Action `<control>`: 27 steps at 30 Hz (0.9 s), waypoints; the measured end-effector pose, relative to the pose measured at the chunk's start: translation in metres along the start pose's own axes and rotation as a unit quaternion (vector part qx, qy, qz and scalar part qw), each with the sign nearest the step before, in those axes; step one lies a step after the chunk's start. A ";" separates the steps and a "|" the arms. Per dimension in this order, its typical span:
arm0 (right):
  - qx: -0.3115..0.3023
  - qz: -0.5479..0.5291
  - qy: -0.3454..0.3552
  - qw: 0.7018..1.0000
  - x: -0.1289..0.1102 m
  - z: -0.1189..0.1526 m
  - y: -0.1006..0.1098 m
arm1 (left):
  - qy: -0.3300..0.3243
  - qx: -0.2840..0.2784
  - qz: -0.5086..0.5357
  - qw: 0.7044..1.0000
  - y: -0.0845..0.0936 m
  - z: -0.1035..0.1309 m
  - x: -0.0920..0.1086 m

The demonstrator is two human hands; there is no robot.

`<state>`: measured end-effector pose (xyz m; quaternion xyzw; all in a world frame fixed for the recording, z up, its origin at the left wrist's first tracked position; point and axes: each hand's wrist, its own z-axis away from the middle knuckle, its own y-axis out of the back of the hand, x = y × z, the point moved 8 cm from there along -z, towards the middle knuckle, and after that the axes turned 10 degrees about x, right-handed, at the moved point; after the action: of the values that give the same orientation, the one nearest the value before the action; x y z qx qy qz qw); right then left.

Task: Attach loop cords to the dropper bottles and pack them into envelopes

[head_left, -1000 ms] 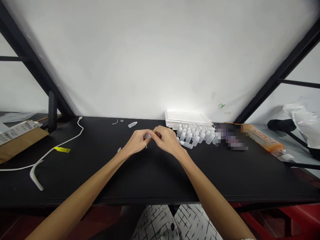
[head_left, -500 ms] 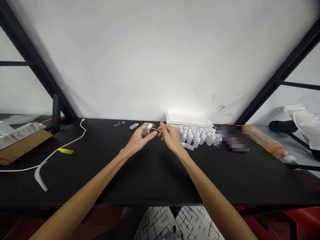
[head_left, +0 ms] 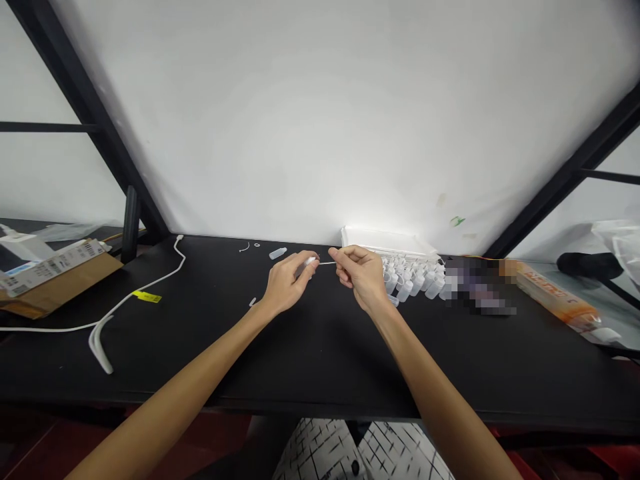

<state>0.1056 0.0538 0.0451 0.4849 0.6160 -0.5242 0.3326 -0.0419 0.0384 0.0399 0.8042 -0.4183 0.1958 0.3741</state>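
Note:
My left hand (head_left: 286, 283) is closed around a small squeeze bottle (head_left: 311, 261), whose white top shows between thumb and fingers. Most of the bottle is hidden by the hand. From it a thin white cord (head_left: 327, 263) runs straight across to my right hand (head_left: 362, 275), which is pinched shut at the cord's other end. Just right of that hand stand several small translucent bottles (head_left: 405, 291) with white tops and thin cords. One more translucent bottle (head_left: 278, 253) lies on its side behind my left hand.
Small loose white pieces, a cord bit (head_left: 245, 249) and a ring (head_left: 257, 245), lie on the black table (head_left: 210, 360). White bags (head_left: 385, 240) are stacked by the wall. A white cable (head_left: 120, 303) and cardboard box (head_left: 65, 283) are left; an orange package (head_left: 555, 293) is right.
My right hand has drawn away to the right, and the gap between the hands is wider. My left hand has turned, tilting the bottle. The whole view has shifted slightly.

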 end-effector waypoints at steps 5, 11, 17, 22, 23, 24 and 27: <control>-0.018 -0.051 -0.033 0.998 0.002 0.001 -0.003 | -0.072 0.030 -0.005 0.997 0.004 0.004 0.012; -0.087 -0.054 -0.054 0.993 0.005 0.003 -0.010 | -0.140 0.042 -0.038 0.989 0.009 0.006 0.020; -0.119 -0.013 -0.037 0.992 0.003 0.008 -0.016 | -0.143 0.025 -0.046 0.988 0.008 0.006 0.019; -0.132 0.002 -0.035 0.991 0.004 0.009 -0.018 | -0.125 0.002 -0.031 0.992 0.004 0.006 0.016; -0.132 0.004 -0.036 0.991 0.004 0.009 -0.018 | -0.124 0.000 -0.027 0.992 0.003 0.006 0.016; -0.132 0.005 -0.037 0.991 0.005 0.009 -0.017 | -0.123 -0.001 -0.023 0.992 0.003 0.006 0.016; -0.131 0.006 -0.041 0.991 0.007 0.008 -0.017 | -0.121 -0.004 -0.016 0.992 0.003 0.006 0.017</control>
<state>0.0865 0.0481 0.0423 0.4194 0.6623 -0.4561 0.4213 -0.0348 0.0240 0.0480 0.8271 -0.4483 0.0887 0.3273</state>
